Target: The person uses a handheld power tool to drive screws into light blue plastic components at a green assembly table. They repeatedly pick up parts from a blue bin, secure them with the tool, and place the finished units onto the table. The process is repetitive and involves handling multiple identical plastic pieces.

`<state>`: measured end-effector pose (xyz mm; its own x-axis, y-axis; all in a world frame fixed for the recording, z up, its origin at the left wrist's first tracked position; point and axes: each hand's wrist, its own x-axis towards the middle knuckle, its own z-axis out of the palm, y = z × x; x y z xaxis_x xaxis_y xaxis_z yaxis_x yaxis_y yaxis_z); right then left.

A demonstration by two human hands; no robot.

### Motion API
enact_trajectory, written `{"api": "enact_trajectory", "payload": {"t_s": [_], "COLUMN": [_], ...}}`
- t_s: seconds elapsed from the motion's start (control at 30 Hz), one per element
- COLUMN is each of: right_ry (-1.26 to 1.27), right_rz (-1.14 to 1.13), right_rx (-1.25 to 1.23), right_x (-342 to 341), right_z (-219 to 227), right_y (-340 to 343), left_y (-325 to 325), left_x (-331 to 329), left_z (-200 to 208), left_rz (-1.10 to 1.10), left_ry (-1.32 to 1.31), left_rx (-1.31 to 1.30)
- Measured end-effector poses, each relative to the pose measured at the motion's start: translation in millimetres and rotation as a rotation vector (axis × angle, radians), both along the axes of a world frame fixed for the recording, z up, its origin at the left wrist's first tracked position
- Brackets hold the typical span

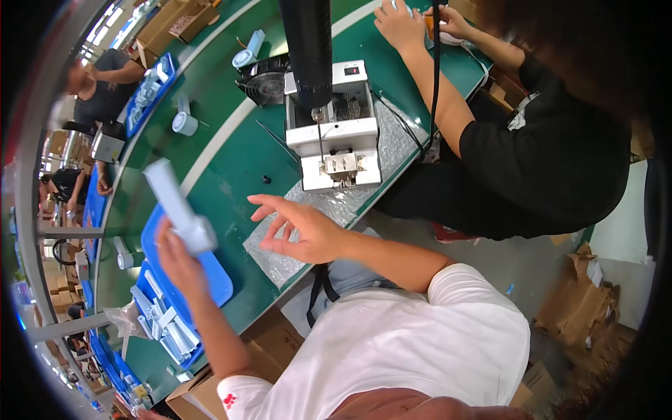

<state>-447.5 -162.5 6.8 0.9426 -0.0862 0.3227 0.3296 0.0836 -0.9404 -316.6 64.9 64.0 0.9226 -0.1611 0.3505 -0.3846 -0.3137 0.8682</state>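
Observation:
My left hand [180, 259] grips a light-blue plastic part with a long flat handle and a rounded end [175, 203], slightly blurred, over a blue tray [217, 276]. More light-blue plastic parts [164, 318] lie piled at the lower left of that tray. My right hand [301, 227] hovers above clear bubble wrap [269, 262], fingers apart and holding nothing. Beyond it stands a white screw feeder [336, 133]. A thick black electric screwdriver [306, 56] hangs over the feeder, its thin bit pointing down at the metal block in front.
A co-worker in black [539, 154] sits at the right, both hands at the table's far end. A small black fan [264, 87] lies behind the feeder. Along the green conveyor stand single light-blue parts [185, 123] and another blue tray [150, 91]. Cardboard boxes [269, 343] are below the table edge.

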Motion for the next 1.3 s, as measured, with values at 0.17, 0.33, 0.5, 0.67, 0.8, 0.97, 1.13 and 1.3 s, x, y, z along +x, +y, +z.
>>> {"api": "enact_trajectory", "payload": {"t_s": [0.17,0.33,0.5,0.67,0.8,0.97,1.13,1.3], "right_ry": [0.035,-0.046,-0.034,-0.463,-0.610,-0.568,-0.690,-0.795], "right_rz": [0.058,-0.079,-0.162,-0.512,-0.773,-0.801,-0.660,-0.664], "right_rx": [0.033,-0.082,-0.223,-0.436,-0.142,-0.159,-0.026,0.054], "right_x": [-9.1,-21.8,-31.3,-44.4,-31.3,16.9,64.3,55.5], "right_z": [6.8,-6.6,-21.4,7.2,46.4,113.2,140.7,166.8], "right_y": [2.7,0.3,5.6,-30.0,-89.8,-116.8,-125.9,-124.5], "left_y": [-43.1,-54.4,-55.7,-43.9,-48.3,-67.1,-90.1,-72.4], "left_x": [-70.3,-81.5,-84.6,-66.8,-72.7,-94.4,-98.0,-90.8], "left_z": [-56.7,-73.0,-97.9,-109.4,-97.9,-91.2,-93.2,-105.0], "left_rz": [-0.147,-0.309,-0.278,-0.080,-0.153,-0.144,-0.289,-0.192], "left_ry": [-0.040,0.101,0.274,0.145,0.197,0.063,0.043,-0.019], "left_rx": [-0.124,-0.308,-0.467,-0.350,-0.449,-0.230,-0.415,-0.239]}}
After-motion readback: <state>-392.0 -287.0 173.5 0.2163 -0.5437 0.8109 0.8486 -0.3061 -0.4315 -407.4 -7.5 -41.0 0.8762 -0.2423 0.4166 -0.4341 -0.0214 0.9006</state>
